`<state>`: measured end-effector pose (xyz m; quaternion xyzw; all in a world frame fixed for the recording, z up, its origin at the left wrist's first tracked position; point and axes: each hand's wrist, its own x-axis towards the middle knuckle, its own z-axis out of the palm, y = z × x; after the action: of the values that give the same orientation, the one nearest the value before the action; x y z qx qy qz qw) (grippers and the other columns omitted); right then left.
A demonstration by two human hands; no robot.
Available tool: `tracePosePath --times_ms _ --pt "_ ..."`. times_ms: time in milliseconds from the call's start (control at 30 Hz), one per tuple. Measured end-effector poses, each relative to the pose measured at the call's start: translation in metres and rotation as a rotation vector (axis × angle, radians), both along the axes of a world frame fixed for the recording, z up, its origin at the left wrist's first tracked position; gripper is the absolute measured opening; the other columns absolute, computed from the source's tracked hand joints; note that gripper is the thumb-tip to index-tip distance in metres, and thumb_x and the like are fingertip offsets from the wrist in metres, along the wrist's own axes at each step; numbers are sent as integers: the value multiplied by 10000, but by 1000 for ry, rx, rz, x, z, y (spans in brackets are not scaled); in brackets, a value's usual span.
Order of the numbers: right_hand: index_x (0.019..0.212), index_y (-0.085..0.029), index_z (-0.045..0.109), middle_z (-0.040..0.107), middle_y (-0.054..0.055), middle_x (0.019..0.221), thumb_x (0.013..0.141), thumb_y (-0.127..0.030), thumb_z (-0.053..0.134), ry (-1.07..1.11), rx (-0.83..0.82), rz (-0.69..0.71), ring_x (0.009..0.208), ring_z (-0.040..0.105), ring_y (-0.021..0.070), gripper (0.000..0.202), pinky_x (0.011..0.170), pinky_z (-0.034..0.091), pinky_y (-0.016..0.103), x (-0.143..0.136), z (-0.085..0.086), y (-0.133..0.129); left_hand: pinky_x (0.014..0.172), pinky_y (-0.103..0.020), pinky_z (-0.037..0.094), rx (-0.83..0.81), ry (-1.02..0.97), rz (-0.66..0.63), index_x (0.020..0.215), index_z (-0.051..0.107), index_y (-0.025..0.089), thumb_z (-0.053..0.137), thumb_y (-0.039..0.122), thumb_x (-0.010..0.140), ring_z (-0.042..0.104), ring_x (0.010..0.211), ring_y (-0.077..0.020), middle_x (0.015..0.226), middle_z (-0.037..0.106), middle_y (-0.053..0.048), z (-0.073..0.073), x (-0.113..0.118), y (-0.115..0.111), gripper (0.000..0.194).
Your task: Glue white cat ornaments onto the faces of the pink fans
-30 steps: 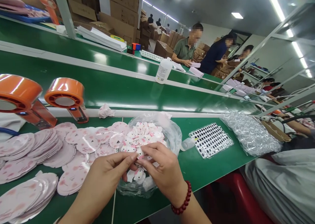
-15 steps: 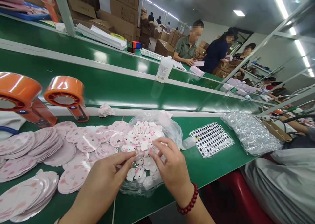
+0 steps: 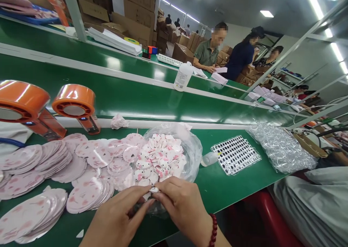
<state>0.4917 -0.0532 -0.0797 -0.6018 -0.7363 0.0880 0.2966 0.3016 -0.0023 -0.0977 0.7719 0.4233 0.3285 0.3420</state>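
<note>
Between the fingertips of both hands is a small white cat-face piece (image 3: 154,190), seen nearly edge-on. My left hand (image 3: 122,214) pinches its left side with thumb and forefinger. From the right, my right hand (image 3: 183,201), with a dark red bead bracelet at the wrist, grips the same piece. Just beyond the fingers, a clear plastic bag (image 3: 194,151) lies wide with a heap of similar cat-face pieces (image 3: 161,154), white with pink bows. My hands cover the bag's near part.
Stacks of pink printed discs (image 3: 29,210) spread over the left side. Two orange handheld fans (image 3: 73,104) stand behind them. Right of the bag lie a small clear bottle (image 3: 210,159), sheets of black oval stickers (image 3: 236,154) and bubble wrap (image 3: 280,145). A white bottle (image 3: 183,76) stands farther back.
Both hands have drawn back from the heap toward me and come together, now holding one cat-face piece between them. A small white scrap shows on the table at lower left.
</note>
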Motion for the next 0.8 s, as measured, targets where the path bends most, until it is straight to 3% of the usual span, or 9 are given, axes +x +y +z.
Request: tracePosePath --times_ms 100,200,300,400,600,800 --pt "1066 -204 714 771 29 905 1079 -317 487 -15 103 84 792 732 170 253 698 535 247 2 2 -2 742 -221 575 -192 -58 -32 896 794 341 618 579 885 756 807 -187 901 810 28 3 -1 -4 295" --pt "1087 -167 689 738 42 801 1098 -303 436 -130 207 116 682 692 172 288 594 501 264 0 3 -5 620 -235 526 -353 -15 -33 772 762 308 602 594 881 698 682 -183 727 751 30 6 -2 -5 346" --pt "1229 -124 632 715 46 781 1085 -264 470 -262 239 128 629 644 184 258 508 439 298 -3 1 -8 536 -272 448 -372 64 13 590 623 249 506 644 902 585 563 -181 559 611 14 9 -1 -3 517" --pt "1256 -113 611 708 41 792 1072 -229 492 -318 222 165 635 627 194 248 492 414 320 -2 0 -8 531 -299 410 -404 131 8 549 546 237 432 695 891 549 543 -188 525 569 1 11 2 -1 583" --pt "1031 -169 640 689 27 749 1113 -331 379 -200 193 132 643 649 182 318 538 449 308 0 -1 -2 592 -297 413 -447 141 -19 605 540 241 432 694 894 556 601 -182 581 568 15 15 2 -1 549" --pt "1188 -183 592 735 6 807 1095 -329 454 -77 220 126 660 691 160 221 569 491 280 -2 0 -5 522 -305 405 -268 277 4 553 493 250 323 670 926 538 503 -179 506 566 4 16 4 3 587"
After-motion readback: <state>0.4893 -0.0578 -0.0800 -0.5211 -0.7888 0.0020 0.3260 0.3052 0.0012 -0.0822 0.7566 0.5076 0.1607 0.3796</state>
